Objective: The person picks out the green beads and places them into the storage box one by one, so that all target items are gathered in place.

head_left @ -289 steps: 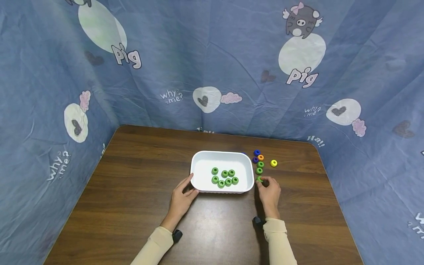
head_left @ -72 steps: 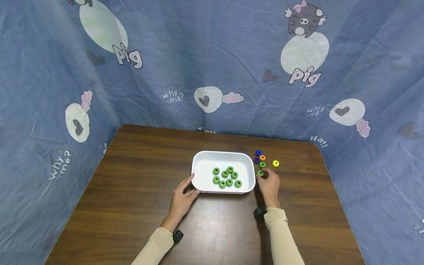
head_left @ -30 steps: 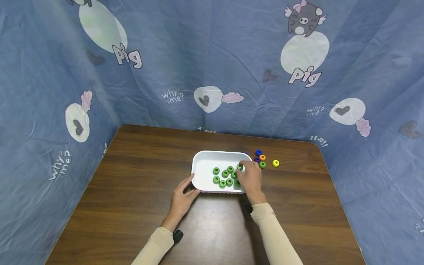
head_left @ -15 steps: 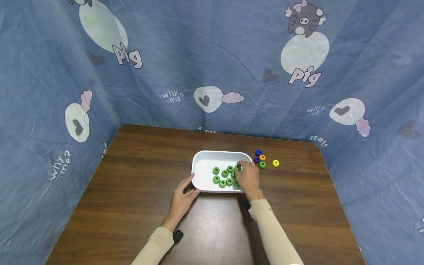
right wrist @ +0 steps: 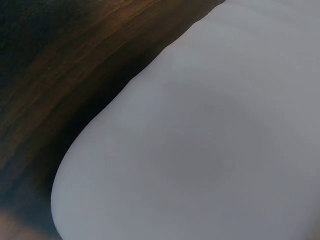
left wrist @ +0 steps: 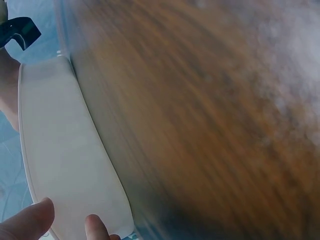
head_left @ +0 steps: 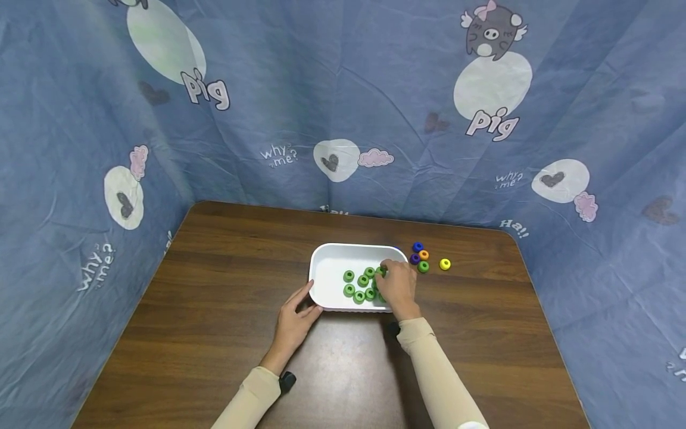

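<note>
In the head view, my left hand (head_left: 293,325) holds the near left corner of a white plastic tray (head_left: 328,262), thumb on the near side and fingers at the left end. The left wrist view shows fingertips (left wrist: 96,227) against the tray's outer wall (left wrist: 70,150). My right hand (head_left: 399,286) reaches over the tray's right end and pinches a green bead (head_left: 381,271) at its fingertips. Several green beads with holes, such as a green bead (head_left: 349,290), lie on the tray floor; the right hand partly covers some. The right wrist view shows mostly the tray's outer wall (right wrist: 200,140).
Right of the tray on the wooden table (head_left: 225,286) sit a green bead (head_left: 423,267), an orange bead (head_left: 424,255), two blue beads (head_left: 418,246) and a yellow bead (head_left: 445,264). Another blue one peeks out behind the tray. A blue printed cloth (head_left: 343,101) hangs behind and at the sides.
My right hand picked up green beads from the table right of the tray and carried them in. Over the last second it slid slightly left inside the tray. My left hand stayed put.
</note>
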`<state>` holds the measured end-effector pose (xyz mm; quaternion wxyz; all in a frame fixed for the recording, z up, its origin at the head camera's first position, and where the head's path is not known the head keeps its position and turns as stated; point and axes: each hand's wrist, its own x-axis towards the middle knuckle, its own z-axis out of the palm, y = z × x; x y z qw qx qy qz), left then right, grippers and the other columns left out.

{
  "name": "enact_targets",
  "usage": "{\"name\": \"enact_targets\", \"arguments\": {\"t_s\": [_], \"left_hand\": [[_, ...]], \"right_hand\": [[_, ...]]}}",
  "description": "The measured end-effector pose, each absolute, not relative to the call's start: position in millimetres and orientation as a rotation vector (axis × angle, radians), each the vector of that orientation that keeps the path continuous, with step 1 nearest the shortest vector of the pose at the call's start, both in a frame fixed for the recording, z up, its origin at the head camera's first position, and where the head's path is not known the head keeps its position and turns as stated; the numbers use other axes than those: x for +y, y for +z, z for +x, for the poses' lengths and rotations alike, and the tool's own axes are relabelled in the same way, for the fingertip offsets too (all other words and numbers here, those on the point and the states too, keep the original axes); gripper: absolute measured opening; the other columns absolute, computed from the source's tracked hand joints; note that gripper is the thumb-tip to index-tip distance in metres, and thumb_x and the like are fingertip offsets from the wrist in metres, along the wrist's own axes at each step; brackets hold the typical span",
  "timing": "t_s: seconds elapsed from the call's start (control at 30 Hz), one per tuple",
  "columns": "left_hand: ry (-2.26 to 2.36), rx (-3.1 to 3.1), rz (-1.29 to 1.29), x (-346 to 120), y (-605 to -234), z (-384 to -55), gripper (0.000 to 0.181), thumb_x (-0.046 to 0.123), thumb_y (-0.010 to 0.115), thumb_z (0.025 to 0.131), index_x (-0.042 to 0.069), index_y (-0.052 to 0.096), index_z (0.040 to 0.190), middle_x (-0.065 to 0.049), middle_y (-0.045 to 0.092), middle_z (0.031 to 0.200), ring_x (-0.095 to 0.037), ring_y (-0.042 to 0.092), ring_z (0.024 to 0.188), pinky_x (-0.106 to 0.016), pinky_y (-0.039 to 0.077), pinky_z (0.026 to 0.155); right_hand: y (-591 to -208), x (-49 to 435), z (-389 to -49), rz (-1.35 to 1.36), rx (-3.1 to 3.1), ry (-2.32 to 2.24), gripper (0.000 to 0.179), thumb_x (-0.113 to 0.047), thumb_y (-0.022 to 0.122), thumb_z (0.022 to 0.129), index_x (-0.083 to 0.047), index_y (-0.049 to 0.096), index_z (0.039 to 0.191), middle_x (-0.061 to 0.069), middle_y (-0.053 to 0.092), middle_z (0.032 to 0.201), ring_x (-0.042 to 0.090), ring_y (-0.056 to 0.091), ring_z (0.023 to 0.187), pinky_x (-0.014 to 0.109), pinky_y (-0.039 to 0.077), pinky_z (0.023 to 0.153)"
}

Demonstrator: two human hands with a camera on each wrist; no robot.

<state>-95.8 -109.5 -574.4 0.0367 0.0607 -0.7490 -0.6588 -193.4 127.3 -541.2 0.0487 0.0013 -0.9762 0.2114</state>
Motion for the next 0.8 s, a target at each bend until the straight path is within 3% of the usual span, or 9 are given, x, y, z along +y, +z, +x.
{"name": "enact_targets", "arguments": {"t_s": [0.33,0.57,0.8], "left_hand": [[-2.012,-2.317,0.214,-109,-573,-96,0.063,-0.006,0.075,0.085,0.009,0.057,0.143,-0.02,0.049,0.15,-0.034,0.052,0.137,-0.025,0.06,0.097],[-2.02,-2.342,0.238,-106,-551,-91,0.062,-0.008,0.072,0.085,0.003,0.054,0.144,-0.024,0.047,0.15,-0.038,0.05,0.139,-0.033,0.059,0.1],[-2.022,-2.332,0.193,-105,-537,-87,0.061,-0.008,0.072,0.085,-0.001,0.053,0.143,-0.028,0.048,0.148,-0.04,0.05,0.137,-0.032,0.059,0.1]], "right_hand": [[-542,123,-195,-0.01,-2.994,0.627,0.024,-0.021,0.073,0.087,-0.008,0.074,0.107,0.012,0.076,0.104,0.035,0.062,0.107,0.059,0.041,0.106],[-542,121,-196,-0.042,-3.003,0.615,0.024,-0.022,0.073,0.087,-0.007,0.075,0.105,0.012,0.076,0.1,0.034,0.064,0.104,0.059,0.04,0.106],[-540,117,-199,-0.109,-2.997,0.656,0.022,-0.017,0.071,0.083,-0.006,0.075,0.102,0.013,0.076,0.098,0.035,0.062,0.1,0.059,0.04,0.103]]}}
